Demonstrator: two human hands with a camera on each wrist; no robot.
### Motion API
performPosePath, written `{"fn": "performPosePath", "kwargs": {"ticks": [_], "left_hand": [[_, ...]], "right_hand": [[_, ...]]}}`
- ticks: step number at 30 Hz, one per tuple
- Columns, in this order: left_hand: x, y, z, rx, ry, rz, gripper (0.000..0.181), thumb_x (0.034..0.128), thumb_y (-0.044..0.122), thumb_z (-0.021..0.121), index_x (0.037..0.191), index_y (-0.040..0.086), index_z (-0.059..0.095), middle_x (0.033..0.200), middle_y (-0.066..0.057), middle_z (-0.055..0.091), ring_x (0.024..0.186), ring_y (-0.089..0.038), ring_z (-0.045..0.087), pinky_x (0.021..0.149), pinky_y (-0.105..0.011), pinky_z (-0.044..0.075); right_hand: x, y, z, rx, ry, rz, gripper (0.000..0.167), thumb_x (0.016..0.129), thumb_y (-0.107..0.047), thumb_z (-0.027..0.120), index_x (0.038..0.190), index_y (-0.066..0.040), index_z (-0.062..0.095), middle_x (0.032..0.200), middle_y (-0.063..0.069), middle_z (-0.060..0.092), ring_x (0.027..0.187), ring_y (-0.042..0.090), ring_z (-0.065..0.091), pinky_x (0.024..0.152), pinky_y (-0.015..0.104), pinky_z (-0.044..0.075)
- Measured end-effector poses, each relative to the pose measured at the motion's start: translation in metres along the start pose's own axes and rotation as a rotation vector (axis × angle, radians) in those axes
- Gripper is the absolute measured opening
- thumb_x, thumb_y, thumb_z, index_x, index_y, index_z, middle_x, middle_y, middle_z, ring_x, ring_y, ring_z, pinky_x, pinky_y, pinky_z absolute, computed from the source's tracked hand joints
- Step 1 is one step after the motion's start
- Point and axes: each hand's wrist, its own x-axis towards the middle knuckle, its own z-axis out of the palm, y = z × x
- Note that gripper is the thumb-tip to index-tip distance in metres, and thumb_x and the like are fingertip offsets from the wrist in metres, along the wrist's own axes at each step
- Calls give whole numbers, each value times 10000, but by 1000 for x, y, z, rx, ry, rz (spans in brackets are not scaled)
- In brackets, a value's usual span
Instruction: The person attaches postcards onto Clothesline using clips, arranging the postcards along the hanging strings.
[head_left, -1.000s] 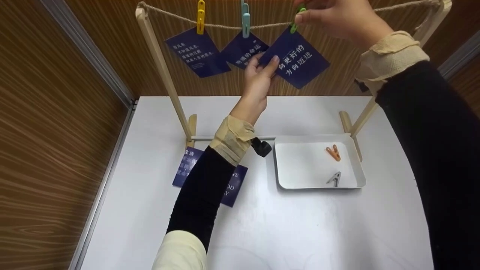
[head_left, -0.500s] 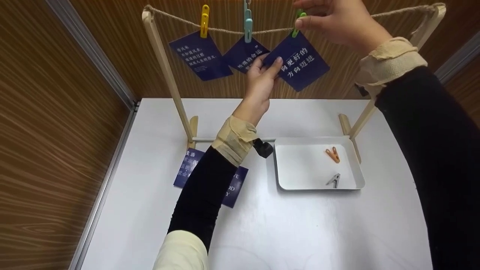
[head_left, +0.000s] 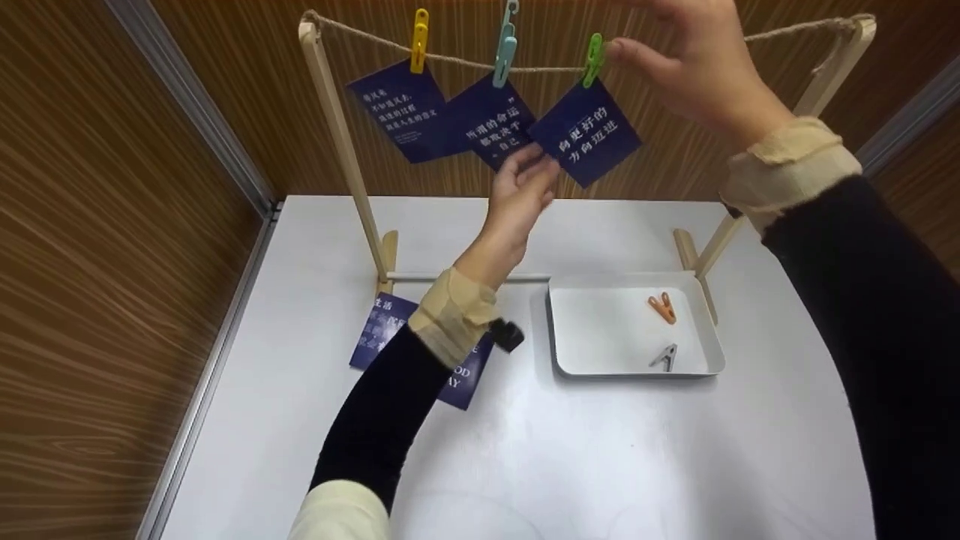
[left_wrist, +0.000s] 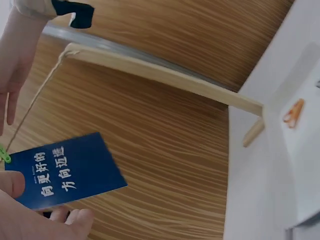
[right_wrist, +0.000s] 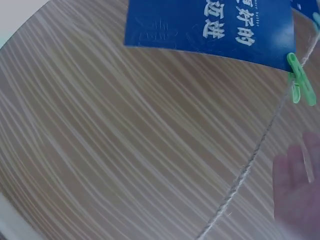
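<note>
A narrow gap separates the thumb of the person's right hand [head_left: 709,75] from the lime-green plastic clothespin [head_left: 593,60]. Beyond that hand, a pale wooden post [head_left: 847,56] blocks outward passage, running behind the wrist; beige twisted twine [head_left: 780,32] crosses behind it. The left hand [head_left: 516,202] is hemmed in above by two dark-blue square cards, the middle card [head_left: 484,120] and the right-hand card [head_left: 589,135]. Between the hands, a wider opening shows brown wood-grain panel [head_left: 667,169]; below it, a shallow white tray's raised rim [head_left: 637,374] obstructs.
</note>
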Motion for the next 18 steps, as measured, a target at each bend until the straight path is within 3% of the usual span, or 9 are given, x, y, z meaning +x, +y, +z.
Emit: {"fn": "performPosePath", "kwargs": {"ticks": [3, 5, 9, 12, 14, 18], "left_hand": [[-21, -15, -22, 61, -50, -18, 448, 975, 117, 631, 1399, 111, 487, 1334, -109, 609, 1182, -239, 604, 947, -351, 533], [-35, -30, -42, 131, -98, 5, 419, 964, 88, 634, 1364, 99, 508, 1306, -130, 628, 1172, -280, 610, 900, -340, 544], [-61, -56, -91, 383, -214, 104, 352, 950, 51, 637, 1287, 21, 539, 1211, -186, 646, 1127, -299, 614, 907, -351, 523], [-78, -71, -129, 635, -274, 154, 337, 934, 57, 653, 1251, -9, 560, 1175, -211, 642, 1078, -315, 628, 947, -411, 520], [-87, -79, -149, 845, -290, 168, 326, 919, 87, 672, 1226, 13, 591, 1168, -194, 651, 1067, -331, 636, 957, -449, 512], [-103, -93, -176, 1219, -300, 146, 318, 909, 191, 703, 1197, 66, 651, 1183, -147, 665, 1111, -335, 626, 974, -480, 489]], "right_hand": [[-25, 1, -3, 19, 114, -146, 369, 895, -156, 742, 1250, -85, 670, 1310, 65, 656, 1272, 237, 532, 1118, 307, 314], [-51, 6, -1, 33, 183, -227, 318, 861, -89, 748, 1168, -29, 693, 1253, 133, 681, 1233, 316, 560, 1113, 371, 331], [-115, 33, 7, 12, 221, -280, 216, 818, 4, 689, 1029, -7, 729, 1178, 175, 705, 1167, 380, 595, 1084, 436, 377], [-167, 58, 16, -17, 99, -170, 237, 818, 44, 667, 1033, -28, 734, 1180, 158, 706, 1129, 368, 603, 1032, 459, 412], [-199, 73, 24, -26, -36, -55, 254, 826, 45, 693, 1064, -37, 727, 1189, 151, 702, 1120, 373, 600, 1000, 507, 430], [-253, 94, 46, -39, -328, 210, 311, 861, -14, 714, 1169, -43, 686, 1229, 180, 673, 1164, 426, 571, 979, 636, 420]]}}
